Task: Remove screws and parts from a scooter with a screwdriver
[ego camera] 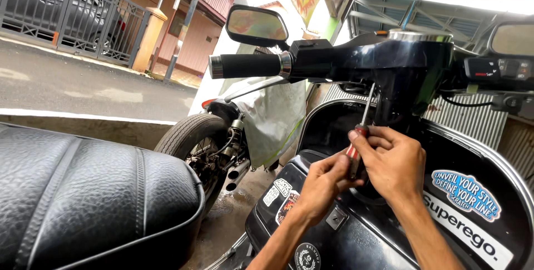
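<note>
A black scooter's handlebar unit (389,61) fills the upper right, with a rubber grip (245,65) and a mirror (257,25) at its left end. Both hands are wrapped around a screwdriver with a red striped handle (354,153). Its thin metal shaft (367,106) points up into the underside of the handlebar housing. My left hand (322,184) grips the lower handle. My right hand (392,161) closes over the upper handle. The tip is hidden by the housing.
The scooter's black leg shield (461,214) with stickers lies below the hands. A black seat (83,192) fills the lower left. Another covered motorcycle's rear wheel (192,142) stands behind, beside wet concrete floor. A road, metal fence and buildings lie at the upper left.
</note>
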